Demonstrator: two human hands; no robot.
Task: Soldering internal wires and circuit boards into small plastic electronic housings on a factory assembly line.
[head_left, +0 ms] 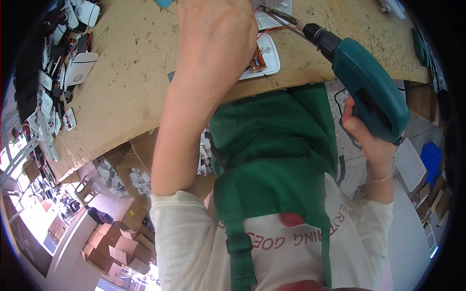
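Note:
My right hand (365,128) grips the teal handle of a soldering gun (371,85). A thin metal guide runs beside the gun's dark barrel, and its tip points up and left over the bench. My left hand (218,34) is bent over the bench at the top middle, its back toward me and its fingers hidden. Next to it lies an open white plastic housing (273,56) with a small circuit board (258,60) in it. A red wire (276,29) runs from beside my left hand toward the gun. Another white housing part (279,7) lies under the gun's tip.
The bench is covered with worn cardboard (126,68). White device parts (80,68) with wires are heaped along its left side. Cardboard boxes (124,247) stand on the floor at lower left. A white tray (410,165) and a blue bin (431,160) are at right.

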